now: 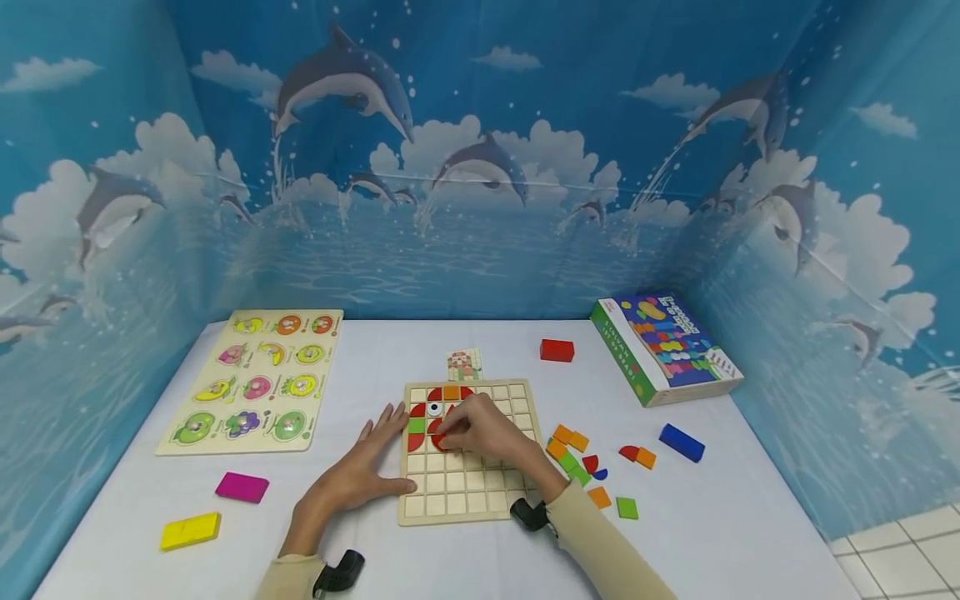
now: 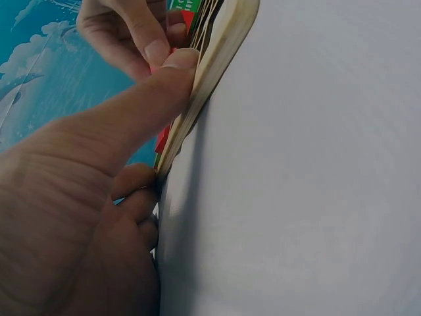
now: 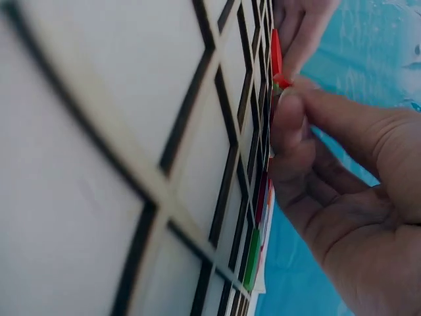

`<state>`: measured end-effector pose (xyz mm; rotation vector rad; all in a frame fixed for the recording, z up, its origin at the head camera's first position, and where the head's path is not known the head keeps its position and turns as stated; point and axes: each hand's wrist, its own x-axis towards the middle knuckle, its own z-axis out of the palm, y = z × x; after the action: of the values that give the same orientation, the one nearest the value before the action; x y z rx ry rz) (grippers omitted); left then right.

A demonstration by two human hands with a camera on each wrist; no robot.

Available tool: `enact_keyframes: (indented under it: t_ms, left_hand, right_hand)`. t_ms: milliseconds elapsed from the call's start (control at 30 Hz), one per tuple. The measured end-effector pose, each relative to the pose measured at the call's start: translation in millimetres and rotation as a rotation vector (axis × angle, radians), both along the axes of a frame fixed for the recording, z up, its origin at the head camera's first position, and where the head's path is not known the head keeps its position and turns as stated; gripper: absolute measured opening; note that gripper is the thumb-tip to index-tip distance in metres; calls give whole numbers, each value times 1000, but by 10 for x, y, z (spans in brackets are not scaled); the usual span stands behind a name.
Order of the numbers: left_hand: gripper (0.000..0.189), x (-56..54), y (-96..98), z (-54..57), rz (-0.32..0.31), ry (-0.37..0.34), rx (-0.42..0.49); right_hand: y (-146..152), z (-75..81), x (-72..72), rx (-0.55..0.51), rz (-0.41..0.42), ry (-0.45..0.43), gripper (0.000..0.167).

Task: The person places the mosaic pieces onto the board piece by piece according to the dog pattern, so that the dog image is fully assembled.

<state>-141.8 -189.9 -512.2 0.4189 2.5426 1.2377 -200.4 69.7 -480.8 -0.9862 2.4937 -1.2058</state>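
Note:
A wooden grid board (image 1: 465, 504) lies in the middle of the table, with red, green and orange pieces and a round eye piece (image 1: 434, 409) set in its upper left squares. My left hand (image 1: 363, 471) rests along the board's left edge, thumb and fingers spread, the thumb touching the rim in the left wrist view. Over the board, my right hand (image 1: 487, 429) pinches a small red tile (image 3: 283, 80) between thumb and index finger; its exact shape is mostly hidden. Beneath those fingers sits a red rounded piece (image 1: 437, 437). A pattern card (image 1: 465, 364) lies behind the board.
Loose orange, green, red and blue tiles (image 1: 573, 467) are scattered right of the board. Farther right are a blue block (image 1: 682, 442) and a game box (image 1: 663, 346); a red block (image 1: 557, 350) lies behind. Leftward are a fruit puzzle board (image 1: 251, 383), magenta block (image 1: 242, 487) and yellow block (image 1: 191, 532).

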Motion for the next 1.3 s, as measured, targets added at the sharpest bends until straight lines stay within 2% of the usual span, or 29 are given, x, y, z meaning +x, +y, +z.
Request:
enact_keyframes:
  t_ms: [267, 533, 1000, 1300]
  left_hand:
    - [114, 1, 3, 1, 0, -1, 9]
    - [113, 1, 2, -14, -7, 2, 6]
    - [113, 2, 19, 17, 5, -4, -10]
    - [115, 0, 12, -2, -13, 8, -4]
  right_hand:
    - [-62, 16, -7, 34, -6, 14, 12]
    - [-69, 27, 11, 38, -43, -30, 13]
    - [-83, 32, 18, 95, -21, 39, 11]
    - [-24, 38, 23, 58, 0, 56, 12]
